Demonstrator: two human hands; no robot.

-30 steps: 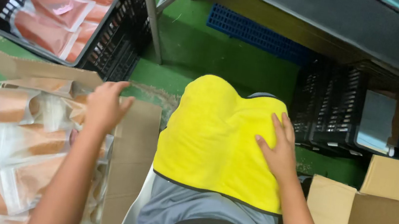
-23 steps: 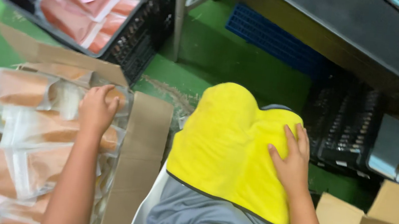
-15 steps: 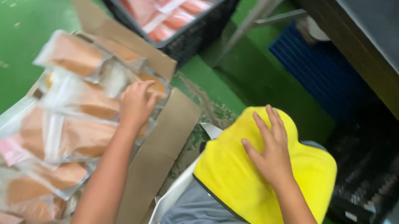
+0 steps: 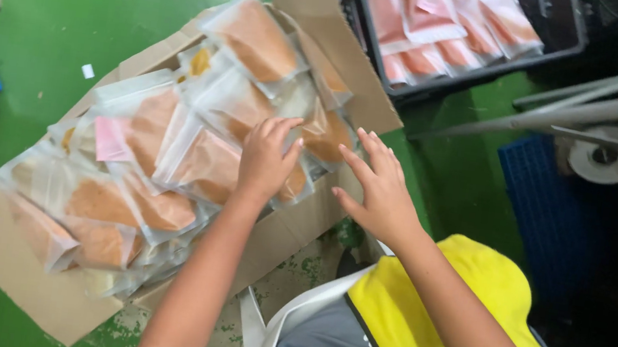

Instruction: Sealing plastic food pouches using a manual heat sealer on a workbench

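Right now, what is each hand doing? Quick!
Left hand: open, resting flat on a clear packet, not gripping.
Right hand: open, empty, fingers spread above the cardboard box.

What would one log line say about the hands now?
left hand: pressing on clear packets | right hand: open above cardboard box edge | black crate: behind

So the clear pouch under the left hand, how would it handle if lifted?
The pouch under the left hand looks like thin, glossy film, so probably floppy and a bit slippery. Its flat orange-brown filling suggests it is light. Lying loosely on the overlapping pile in the cardboard box, neighbouring pouches may slide.
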